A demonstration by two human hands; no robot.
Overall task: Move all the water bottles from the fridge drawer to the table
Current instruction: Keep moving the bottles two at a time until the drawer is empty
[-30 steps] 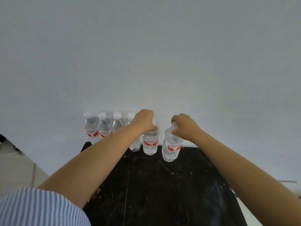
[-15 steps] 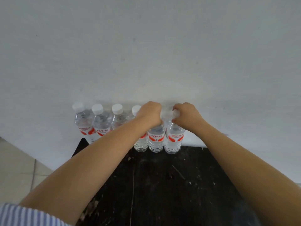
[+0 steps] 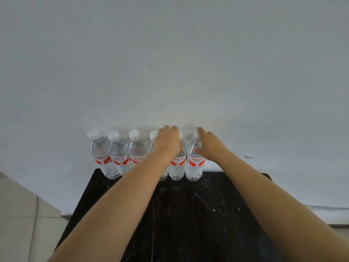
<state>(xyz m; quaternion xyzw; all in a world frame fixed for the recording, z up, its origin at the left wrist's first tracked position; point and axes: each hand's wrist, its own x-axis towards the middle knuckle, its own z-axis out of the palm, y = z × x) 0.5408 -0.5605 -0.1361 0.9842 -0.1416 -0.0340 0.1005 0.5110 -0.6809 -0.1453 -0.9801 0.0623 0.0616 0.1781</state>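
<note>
Both forearms reach forward over the black, scuffed counter (image 3: pixel 188 214). At its far edge I count six water bottles upright in a row against the white wall (image 3: pixel 170 63), standing close side by side; the leftmost water bottle (image 3: pixel 103 157) sits at the counter's corner. Left hand (image 3: pixel 168 142) lies over the top of the fifth bottle (image 3: pixel 177 167), fingers fairly straight. Right hand (image 3: pixel 209 146) rests against the sixth bottle (image 3: pixel 194 167), fingers extended past its cap, thumb on its shoulder. I see neither hand curled round a bottle. Tiled floor (image 3: pixel 20 214) at lower left.
</note>
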